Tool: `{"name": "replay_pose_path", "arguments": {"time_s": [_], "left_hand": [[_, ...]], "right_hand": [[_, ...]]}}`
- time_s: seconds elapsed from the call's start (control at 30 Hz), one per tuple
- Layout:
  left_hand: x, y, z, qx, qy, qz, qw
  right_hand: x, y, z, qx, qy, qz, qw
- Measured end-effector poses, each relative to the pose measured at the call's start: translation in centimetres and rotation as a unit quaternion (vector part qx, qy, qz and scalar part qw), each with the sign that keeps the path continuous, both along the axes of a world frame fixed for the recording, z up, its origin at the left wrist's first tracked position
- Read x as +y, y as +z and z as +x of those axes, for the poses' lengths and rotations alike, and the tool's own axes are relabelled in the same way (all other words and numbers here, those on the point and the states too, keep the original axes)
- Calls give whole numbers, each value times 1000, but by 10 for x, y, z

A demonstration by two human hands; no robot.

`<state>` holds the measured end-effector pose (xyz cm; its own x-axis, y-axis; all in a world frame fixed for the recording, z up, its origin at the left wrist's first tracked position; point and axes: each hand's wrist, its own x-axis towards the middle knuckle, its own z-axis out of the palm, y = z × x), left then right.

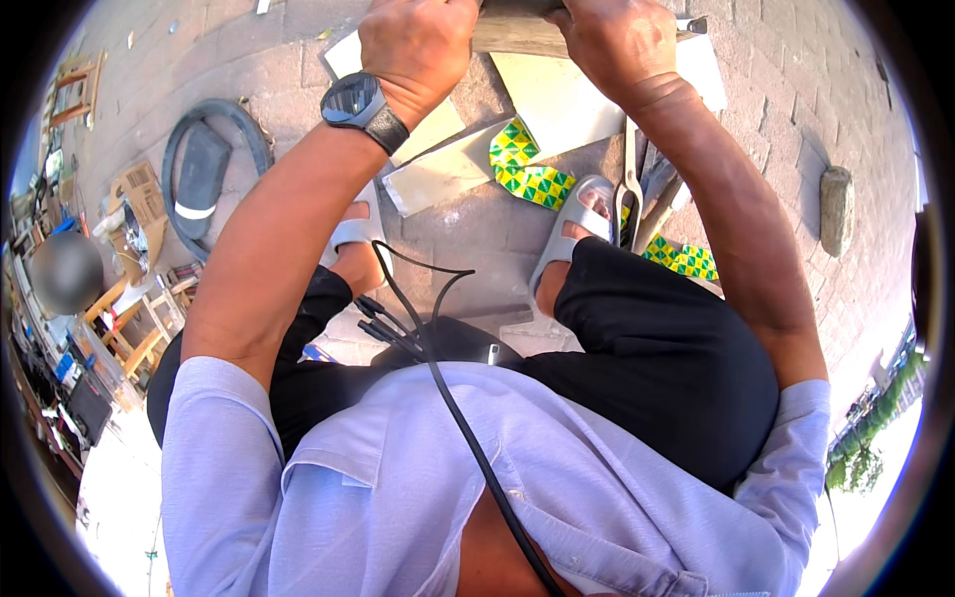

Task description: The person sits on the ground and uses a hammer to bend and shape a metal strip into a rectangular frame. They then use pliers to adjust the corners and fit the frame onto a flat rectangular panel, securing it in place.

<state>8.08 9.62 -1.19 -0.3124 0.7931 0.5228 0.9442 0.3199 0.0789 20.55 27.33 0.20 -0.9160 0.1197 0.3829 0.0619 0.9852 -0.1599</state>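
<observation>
Both my arms reach forward to the top of the head view. My left hand (416,50), with a dark watch (351,99) on its wrist, is closed in a fist. Level with it, my right hand (625,45) is closed too. Between them runs a dark bar-like thing (521,6) that both seem to grip; the upper edge cuts it off, so its kind cannot be made out. Just under it lies a worn wooden block (527,38). Pale flat sheets (562,99) lie on the ground below the hands, near a green and yellow patterned strip (532,177).
Long-handled metal shears (628,184) lie beside my sandalled right foot (582,214). At left are a black rubber tube ring (171,164), a cardboard box (142,194) and wooden frames (139,323). A stone block (837,211) sits on the paving at right. Black cables (438,373) hang before me.
</observation>
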Motion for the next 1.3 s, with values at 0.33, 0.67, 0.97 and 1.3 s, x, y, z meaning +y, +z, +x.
{"name": "replay_pose_path", "arguments": {"time_s": [0.33,0.67,0.97,1.3], "left_hand": [[-1,8,1,-8,-33,9,999],[25,12,17,-96,-60,-38,993],[26,1,9,-74,-61,-39,995],[-7,21,-4,-17,-55,39,998]], "right_hand": [[-2,1,0,-17,-20,-7,1000],[-3,-16,6,16,-35,20,999],[-3,-9,7,-23,-32,19,999],[-8,-13,14,-7,-52,4,999]]}}
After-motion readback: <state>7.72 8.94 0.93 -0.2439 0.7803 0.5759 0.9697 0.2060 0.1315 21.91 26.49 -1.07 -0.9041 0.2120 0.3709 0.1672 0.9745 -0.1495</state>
